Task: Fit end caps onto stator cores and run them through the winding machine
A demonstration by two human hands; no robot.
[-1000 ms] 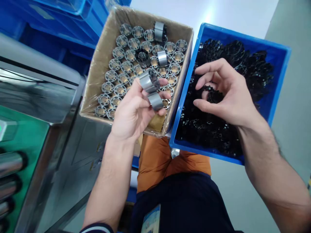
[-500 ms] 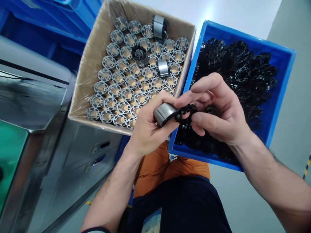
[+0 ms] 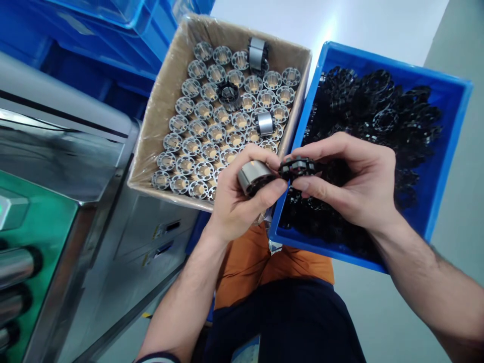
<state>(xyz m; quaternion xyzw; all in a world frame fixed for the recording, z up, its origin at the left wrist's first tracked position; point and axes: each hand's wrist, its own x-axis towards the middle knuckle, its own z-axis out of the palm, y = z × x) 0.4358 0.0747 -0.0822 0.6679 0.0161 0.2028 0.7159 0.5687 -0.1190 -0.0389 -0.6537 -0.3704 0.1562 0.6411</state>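
Observation:
My left hand (image 3: 236, 201) is closed around a silver metal ring (image 3: 255, 176), a stator core by its look, with black plastic at its lower edge. Between the thumb and fingers of my right hand (image 3: 355, 186) is a black slotted plastic ring (image 3: 298, 166). It is tilted nearly edge-on, close to the left fingertips and just right of the metal ring. Both hands are above the gap between a cardboard box (image 3: 141, 166) and a blue bin (image 3: 440, 166). The right fingers partly cover the black ring.
Rows of bare metal cores (image 3: 204, 169) stand in the box; a few with black plastic, such as one core (image 3: 257, 54), lie on top. Many black rings (image 3: 381, 118) fill the bin. A steel machine (image 3: 60, 121) with a green surface (image 3: 34, 222) stands left, near blue crates (image 3: 109, 45).
My right hand has drawn slightly right and turned, so the black ring shows more fully and stands apart from the metal ring. The whole view has shifted a little.

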